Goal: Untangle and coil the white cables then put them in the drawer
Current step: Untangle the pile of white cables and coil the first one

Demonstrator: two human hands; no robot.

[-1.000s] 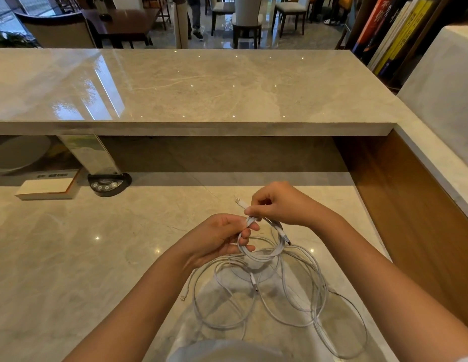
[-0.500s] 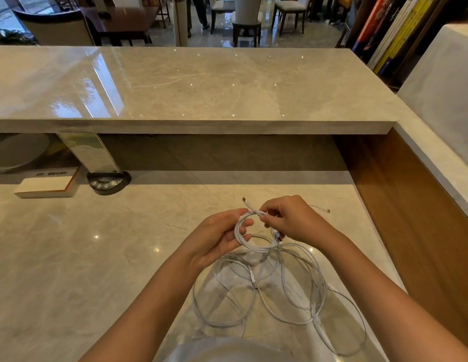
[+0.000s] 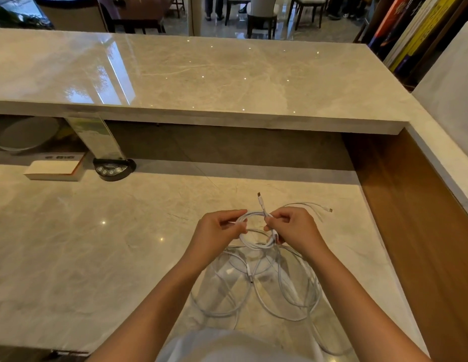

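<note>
A tangle of thin white cables (image 3: 266,291) lies in loose loops on the marble desk (image 3: 97,244) in front of me. Above it I hold a small coil (image 3: 253,244) of one cable between both hands. My left hand (image 3: 219,231) pinches the coil's left side. My right hand (image 3: 293,228) grips its right side, with a plug end (image 3: 260,198) sticking up from between the fingers. Another cable end with a plug (image 3: 329,210) trails to the right on the desk. No drawer is in view.
A raised marble counter (image 3: 201,79) overhangs the back of the desk. A wooden side panel (image 3: 410,218) closes the right. At the back left sit a white box (image 3: 55,169), a round black device (image 3: 114,169) and a clear sign stand (image 3: 97,137).
The coil between my hands has grown and been turned. My right hand has slid from above the coil to its right side, and both hands have dropped a little toward the desk.
</note>
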